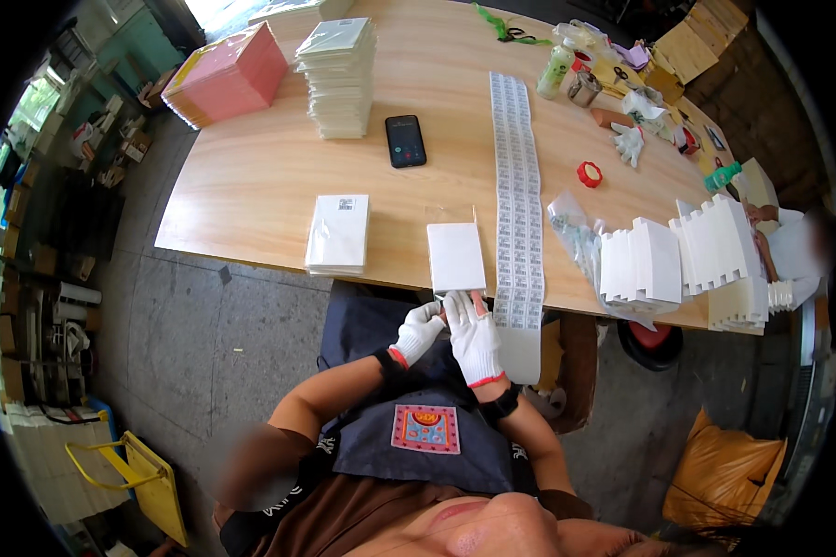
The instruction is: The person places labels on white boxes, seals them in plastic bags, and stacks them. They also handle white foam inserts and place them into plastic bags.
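A flat white square packet [456,257] lies at the table's near edge, a see-through film flap standing out past its far side. My right hand [474,336], in a white knit glove with bare fingertips, reaches its stretched fingers to the packet's near edge. Close beside it, my left hand [420,332], gloved alike, has its fingers curled together near the packet's near left corner. What they pinch, if anything, is hidden. Left of the packet sits a low stack of white packets [337,232] with a small label on top. A long strip of printed labels [517,186] runs along the right.
Farther back are a phone [405,141], a tall stack of white packets [336,84] and a pink-sided stack [228,74]. To the right stand notched white blocks [639,265], a red-rimmed roll [590,174] and a bottle [555,71]. Another person [794,241] is at the right edge.
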The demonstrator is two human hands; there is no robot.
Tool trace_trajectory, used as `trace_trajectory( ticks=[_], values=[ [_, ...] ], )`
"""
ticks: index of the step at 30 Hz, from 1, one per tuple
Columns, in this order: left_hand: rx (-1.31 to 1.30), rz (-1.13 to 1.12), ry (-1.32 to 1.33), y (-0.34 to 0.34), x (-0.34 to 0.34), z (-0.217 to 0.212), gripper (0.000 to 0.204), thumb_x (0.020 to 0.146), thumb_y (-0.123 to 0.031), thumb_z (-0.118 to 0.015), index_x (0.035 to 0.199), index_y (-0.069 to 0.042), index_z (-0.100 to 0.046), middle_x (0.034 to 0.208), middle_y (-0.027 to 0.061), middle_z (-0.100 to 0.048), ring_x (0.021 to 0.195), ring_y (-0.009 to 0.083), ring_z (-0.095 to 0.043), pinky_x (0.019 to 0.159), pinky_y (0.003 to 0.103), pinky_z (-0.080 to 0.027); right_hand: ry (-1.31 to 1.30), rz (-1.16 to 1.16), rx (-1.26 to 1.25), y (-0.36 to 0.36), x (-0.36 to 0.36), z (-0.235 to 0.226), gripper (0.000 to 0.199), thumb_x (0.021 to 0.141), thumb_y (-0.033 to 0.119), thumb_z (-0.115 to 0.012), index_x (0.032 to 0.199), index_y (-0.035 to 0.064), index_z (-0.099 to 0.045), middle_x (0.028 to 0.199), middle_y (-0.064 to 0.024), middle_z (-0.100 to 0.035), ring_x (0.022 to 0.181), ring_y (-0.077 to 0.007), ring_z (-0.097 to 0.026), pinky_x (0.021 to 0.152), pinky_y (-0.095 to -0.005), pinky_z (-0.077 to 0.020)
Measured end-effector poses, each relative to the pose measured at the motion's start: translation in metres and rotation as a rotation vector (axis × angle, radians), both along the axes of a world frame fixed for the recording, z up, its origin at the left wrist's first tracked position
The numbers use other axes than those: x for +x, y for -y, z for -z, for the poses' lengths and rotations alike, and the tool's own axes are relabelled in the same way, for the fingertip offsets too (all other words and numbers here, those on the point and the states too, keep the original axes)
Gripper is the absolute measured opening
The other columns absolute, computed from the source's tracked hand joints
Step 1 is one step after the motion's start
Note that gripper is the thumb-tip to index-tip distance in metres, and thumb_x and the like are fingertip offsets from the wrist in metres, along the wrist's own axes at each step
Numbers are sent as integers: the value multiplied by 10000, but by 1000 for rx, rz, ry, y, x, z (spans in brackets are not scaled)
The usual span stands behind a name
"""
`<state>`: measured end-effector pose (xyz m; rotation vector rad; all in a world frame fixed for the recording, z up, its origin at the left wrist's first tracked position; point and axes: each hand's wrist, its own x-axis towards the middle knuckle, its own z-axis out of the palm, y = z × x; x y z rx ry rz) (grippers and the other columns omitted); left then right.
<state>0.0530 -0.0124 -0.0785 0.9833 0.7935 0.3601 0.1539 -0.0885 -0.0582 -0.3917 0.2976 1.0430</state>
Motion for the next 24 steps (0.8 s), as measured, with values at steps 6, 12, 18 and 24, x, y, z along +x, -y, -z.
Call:
trace_trajectory(
  ticks=[6,12,18,24],
  values=[
    [141,70,-34,-10,-1,6,245,886,-73,-526,1087,6,-643,858,3,-658,698,74,-573,640,220,-473,95,80,116,-43,3,11,461,999,156,-472,1433,49,-357,1441,-181,-418,1289,-311,-464,1091,-416,-412],
    [-121,269,-63,-32,-21,-5,307,946,-228,-556,1175,-25,-581,1026,70,-656,868,162,-670,721,293,-566,-56,-385,-124,17,8,-12,364,984,128,-499,1325,8,-453,1196,-173,-602,1039,-285,-636,915,-406,-542],
    [29,179,-162,-51,-28,-25,240,956,-161,-495,1085,11,-601,945,97,-698,784,169,-678,700,284,-555,1236,-695,-586,23,22,-66,186,966,200,-554,1073,72,-635,708,-35,-653,567,-76,-590,516,-235,-455],
    [17,175,-133,-55,-49,-30,223,955,-226,-567,970,-6,-601,929,89,-674,795,165,-661,710,275,-541,1671,-282,-887,-1,32,-86,164,925,256,-639,875,103,-669,556,-56,-602,491,-129,-589,476,-299,-415]
  ],
)
